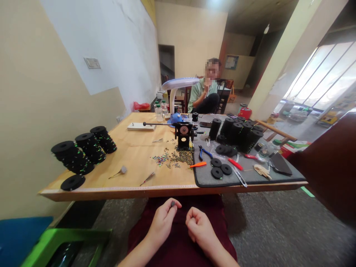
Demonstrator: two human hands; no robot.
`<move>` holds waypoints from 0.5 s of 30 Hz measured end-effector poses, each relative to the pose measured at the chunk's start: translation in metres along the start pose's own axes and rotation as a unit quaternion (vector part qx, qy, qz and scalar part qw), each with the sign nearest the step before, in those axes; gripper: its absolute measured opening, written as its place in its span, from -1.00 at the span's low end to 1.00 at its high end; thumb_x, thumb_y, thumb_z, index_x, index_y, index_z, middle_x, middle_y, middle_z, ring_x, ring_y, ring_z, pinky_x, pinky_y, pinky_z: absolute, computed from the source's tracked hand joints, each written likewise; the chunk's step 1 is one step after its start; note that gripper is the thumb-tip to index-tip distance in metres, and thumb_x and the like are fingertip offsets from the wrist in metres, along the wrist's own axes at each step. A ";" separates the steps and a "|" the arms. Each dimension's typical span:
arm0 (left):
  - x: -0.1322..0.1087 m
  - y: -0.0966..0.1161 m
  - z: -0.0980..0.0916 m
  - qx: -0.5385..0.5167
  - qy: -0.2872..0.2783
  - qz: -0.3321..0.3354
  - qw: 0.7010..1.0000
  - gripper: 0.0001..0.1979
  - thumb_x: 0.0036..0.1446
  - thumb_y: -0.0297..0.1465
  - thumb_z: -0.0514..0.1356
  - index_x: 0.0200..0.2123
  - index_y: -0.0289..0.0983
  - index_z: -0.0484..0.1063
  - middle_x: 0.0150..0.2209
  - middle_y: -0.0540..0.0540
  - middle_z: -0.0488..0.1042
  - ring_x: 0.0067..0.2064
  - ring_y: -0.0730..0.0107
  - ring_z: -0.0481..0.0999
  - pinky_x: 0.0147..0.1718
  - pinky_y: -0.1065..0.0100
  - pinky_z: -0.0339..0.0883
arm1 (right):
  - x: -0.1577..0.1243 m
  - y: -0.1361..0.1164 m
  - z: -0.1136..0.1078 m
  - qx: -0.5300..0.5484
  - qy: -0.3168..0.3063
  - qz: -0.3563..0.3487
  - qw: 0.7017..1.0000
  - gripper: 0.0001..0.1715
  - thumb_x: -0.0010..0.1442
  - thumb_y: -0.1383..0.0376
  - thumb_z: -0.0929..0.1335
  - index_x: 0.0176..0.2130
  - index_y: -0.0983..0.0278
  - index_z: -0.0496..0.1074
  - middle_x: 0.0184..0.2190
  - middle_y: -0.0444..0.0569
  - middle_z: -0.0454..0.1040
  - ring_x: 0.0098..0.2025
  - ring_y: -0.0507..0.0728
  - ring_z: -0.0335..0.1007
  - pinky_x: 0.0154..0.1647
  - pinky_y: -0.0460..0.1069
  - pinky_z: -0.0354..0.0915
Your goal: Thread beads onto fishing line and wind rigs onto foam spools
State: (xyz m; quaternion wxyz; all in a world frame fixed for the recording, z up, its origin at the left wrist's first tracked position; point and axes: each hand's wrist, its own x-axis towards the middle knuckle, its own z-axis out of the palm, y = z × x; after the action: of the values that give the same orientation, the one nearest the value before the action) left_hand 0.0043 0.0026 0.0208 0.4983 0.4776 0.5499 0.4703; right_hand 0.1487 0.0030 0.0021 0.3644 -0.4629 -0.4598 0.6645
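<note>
My left hand [164, 218] is held over my lap, below the table's front edge, with a small dark round piece [172, 203] pinched between thumb and forefinger. To its right my right hand [198, 226] is closed, fingers curled in; whatever it may hold is hidden. The two hands are apart. On the table [116, 181] in front stands a small black machine with a dial [184, 135] and a long rod to the left. Small brass-coloured parts [182, 156] and coloured beads [161, 159] lie before it.
Stacks of black discs [86, 148] stand at the left. On the grey mat [203, 180] are black spools [237, 131], blue pliers [205, 151], an orange tool [198, 164] and scissors [239, 177]. A lamp [180, 83] rises behind the machine. A person [205, 94] sits beyond the table.
</note>
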 end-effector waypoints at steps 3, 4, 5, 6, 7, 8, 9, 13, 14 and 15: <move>0.005 -0.003 -0.007 0.002 0.028 0.003 1.000 -0.82 0.00 -0.27 0.15 -0.45 -0.26 0.45 -0.65 0.10 0.24 -0.58 0.46 0.21 -0.57 0.45 0.08 | -0.001 0.002 -0.002 -0.004 0.014 -0.008 1.000 -0.82 -0.07 0.22 0.27 -0.56 0.21 0.14 -0.88 -0.40 0.03 -0.83 -0.13 -0.14 -0.78 -0.19 -0.21; 0.006 -0.004 -0.010 0.001 0.040 0.004 0.999 -0.82 0.01 -0.28 0.14 -0.45 -0.26 0.44 -0.65 0.10 0.22 -0.59 0.46 0.20 -0.57 0.45 0.07 | -0.001 0.002 -0.003 -0.003 0.022 -0.011 1.000 -0.82 -0.07 0.22 0.28 -0.57 0.21 0.14 -0.89 -0.40 0.04 -0.83 -0.12 -0.13 -0.78 -0.19 -0.21; 0.008 -0.004 -0.012 -0.002 0.050 0.005 0.999 -0.83 0.01 -0.30 0.13 -0.45 -0.26 0.44 -0.65 0.11 0.21 -0.59 0.46 0.20 -0.57 0.45 0.07 | -0.002 0.002 -0.003 0.001 0.032 -0.014 0.999 -0.81 -0.06 0.22 0.28 -0.57 0.21 0.15 -0.89 -0.39 0.04 -0.83 -0.12 -0.13 -0.78 -0.19 -0.21; 0.009 -0.004 -0.015 -0.008 0.056 0.005 0.998 -0.84 0.01 -0.31 0.11 -0.45 -0.26 0.43 -0.64 0.10 0.23 -0.58 0.47 0.20 -0.57 0.45 0.07 | -0.002 0.002 -0.004 0.009 0.041 -0.016 0.999 -0.80 -0.05 0.22 0.29 -0.56 0.22 0.15 -0.89 -0.39 0.05 -0.83 -0.13 -0.14 -0.77 -0.19 -0.22; 0.009 -0.003 -0.016 -0.015 0.057 0.003 0.998 -0.85 0.01 -0.33 0.10 -0.44 -0.26 0.43 -0.63 0.09 0.26 -0.58 0.47 0.20 -0.57 0.46 0.07 | -0.003 0.001 -0.005 0.021 0.047 -0.017 0.999 -0.79 -0.04 0.21 0.30 -0.55 0.22 0.16 -0.89 -0.38 0.08 -0.82 -0.13 -0.14 -0.77 -0.20 -0.22; 0.010 -0.003 -0.018 -0.023 0.050 -0.001 0.998 -0.85 0.01 -0.35 0.09 -0.43 -0.26 0.43 -0.61 0.08 0.28 -0.58 0.47 0.20 -0.57 0.46 0.07 | -0.003 0.000 -0.005 0.035 0.053 -0.018 0.998 -0.78 -0.01 0.20 0.30 -0.53 0.23 0.16 -0.88 -0.37 0.11 -0.82 -0.13 -0.16 -0.77 -0.20 -0.23; 0.009 -0.002 -0.018 -0.030 0.034 -0.007 0.999 -0.85 0.01 -0.37 0.08 -0.42 -0.27 0.43 -0.61 0.08 0.29 -0.58 0.48 0.19 -0.57 0.46 0.06 | -0.004 -0.002 -0.005 0.050 0.055 -0.016 0.997 -0.76 0.00 0.18 0.31 -0.51 0.23 0.17 -0.86 -0.35 0.15 -0.81 -0.14 -0.16 -0.76 -0.20 -0.23; 0.005 0.001 -0.015 -0.050 -0.050 -0.025 0.997 -0.86 0.03 -0.40 0.09 -0.40 -0.30 0.44 -0.60 0.05 0.34 -0.56 0.50 0.21 -0.55 0.47 0.07 | -0.005 -0.006 -0.005 0.076 0.058 -0.013 0.995 -0.64 0.02 0.06 0.36 -0.47 0.23 0.17 -0.80 -0.31 0.24 -0.79 -0.14 -0.14 -0.76 -0.20 -0.23; 0.004 0.002 -0.014 -0.058 -0.069 -0.030 0.995 -0.86 0.04 -0.38 0.11 -0.38 -0.31 0.44 -0.55 0.02 0.39 -0.55 0.51 0.23 -0.55 0.47 0.08 | -0.006 -0.006 -0.005 0.073 0.058 -0.013 0.996 -0.62 0.01 0.04 0.36 -0.46 0.24 0.17 -0.80 -0.30 0.25 -0.79 -0.14 -0.14 -0.76 -0.20 -0.23; 0.003 0.003 -0.012 -0.066 -0.085 -0.038 0.993 -0.84 0.05 -0.35 0.13 -0.36 -0.31 0.44 -0.51 0.00 0.42 -0.55 0.53 0.22 -0.55 0.47 0.07 | -0.006 -0.006 -0.005 0.069 0.057 -0.013 0.996 -0.60 0.01 0.01 0.37 -0.46 0.24 0.18 -0.79 -0.30 0.26 -0.79 -0.14 -0.13 -0.76 -0.20 -0.23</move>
State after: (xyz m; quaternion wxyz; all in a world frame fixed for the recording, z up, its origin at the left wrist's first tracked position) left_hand -0.0081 0.0051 0.0238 0.5911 0.4607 0.4915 0.4438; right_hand 0.1554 0.0010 0.0090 0.4296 -0.4679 -0.3972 0.6624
